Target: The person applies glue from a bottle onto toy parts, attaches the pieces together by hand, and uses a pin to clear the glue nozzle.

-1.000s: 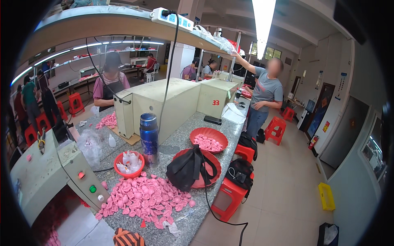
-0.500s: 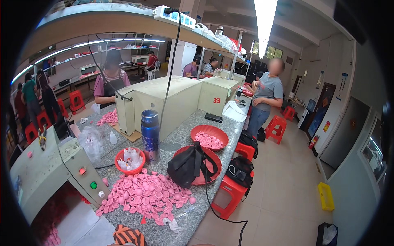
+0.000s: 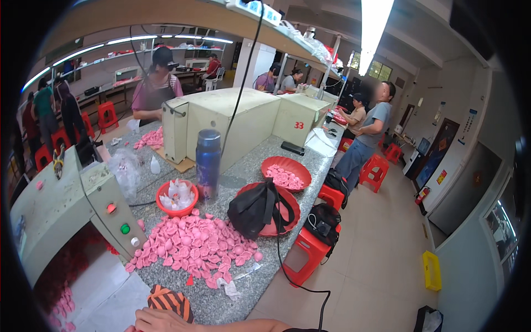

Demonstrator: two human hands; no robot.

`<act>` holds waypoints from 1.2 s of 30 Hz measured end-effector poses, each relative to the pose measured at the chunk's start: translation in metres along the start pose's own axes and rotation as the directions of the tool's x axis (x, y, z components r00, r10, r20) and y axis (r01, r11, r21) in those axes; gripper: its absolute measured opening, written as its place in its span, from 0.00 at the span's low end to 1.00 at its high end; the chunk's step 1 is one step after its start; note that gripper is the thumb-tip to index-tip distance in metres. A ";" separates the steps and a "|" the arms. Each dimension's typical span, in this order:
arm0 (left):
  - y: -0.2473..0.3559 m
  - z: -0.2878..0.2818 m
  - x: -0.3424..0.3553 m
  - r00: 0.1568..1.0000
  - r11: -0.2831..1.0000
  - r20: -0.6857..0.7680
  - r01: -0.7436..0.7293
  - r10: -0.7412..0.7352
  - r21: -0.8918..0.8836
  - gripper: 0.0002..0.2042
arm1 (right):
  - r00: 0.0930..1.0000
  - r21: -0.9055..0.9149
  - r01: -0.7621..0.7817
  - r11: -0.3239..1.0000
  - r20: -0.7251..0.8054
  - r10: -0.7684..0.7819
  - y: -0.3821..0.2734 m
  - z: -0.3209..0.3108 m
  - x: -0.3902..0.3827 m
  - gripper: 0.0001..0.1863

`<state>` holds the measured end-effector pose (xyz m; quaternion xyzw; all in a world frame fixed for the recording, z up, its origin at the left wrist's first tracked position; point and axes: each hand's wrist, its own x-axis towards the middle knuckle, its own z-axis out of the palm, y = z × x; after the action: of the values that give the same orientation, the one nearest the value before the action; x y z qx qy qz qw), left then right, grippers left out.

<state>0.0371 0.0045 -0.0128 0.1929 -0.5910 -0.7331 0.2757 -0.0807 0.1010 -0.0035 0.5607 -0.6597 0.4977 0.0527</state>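
Right hand (image 3: pixel 160 321): mine, at the lower edge left of centre, forearm running off toward lower centre. Fingers bent, tips cropped; cannot tell whether I grasp anything.
Left hand: outside the frame.
Striped bundle (image 3: pixel 170 300): lower edge, left of centre, just beyond my knuckles and partly covered by them; contact unclear. Probably set close for a short reach. Rounded, orange with dark bands.
Pink pieces (image 3: pixel 193 246): loose heap left of centre, on the speckled worktop (image 3: pixel 265 282). Likely spread so singles come away easily. Small, matt, mostly cupped with crinkled rims; a few look like whole balls.
White sheet (image 3: pixel 110 304): lower left, running into the arched opening of the grey machine (image 3: pixel 61 202); more pink pieces inside. Presumably keeps them off the bare surface.
Red bowl (image 3: pixel 177 212): touching or just behind the heap's far edge; white bottles (image 3: pixel 178 191) crowded in it, likely so they don't roll.
Black bag (image 3: pixel 251 213): centre, in a red dish (image 3: pixel 294 202), perhaps parked there to save worktop.
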 end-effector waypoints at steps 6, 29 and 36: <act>-0.016 -0.022 0.015 0.990 0.829 -0.028 0.100 -0.138 -0.551 0.18 | 1.000 0.093 -0.017 0.996 0.004 0.017 -0.010 -0.006 0.016 0.17; -0.015 -0.042 0.060 0.984 0.673 0.177 0.136 -0.007 -0.727 0.22 | 0.947 -0.252 -0.177 0.951 0.221 0.235 0.101 0.050 -0.012 0.31; -0.015 -0.043 0.075 0.982 0.598 0.082 0.168 -0.167 -0.784 0.23 | 0.963 -0.318 -0.215 0.923 0.086 0.254 0.093 0.065 -0.001 0.25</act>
<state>0.0028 -0.0737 -0.0341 0.1069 -0.1890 -0.9402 0.2623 -0.1219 0.0435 -0.0918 0.4928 -0.7931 0.3560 0.0372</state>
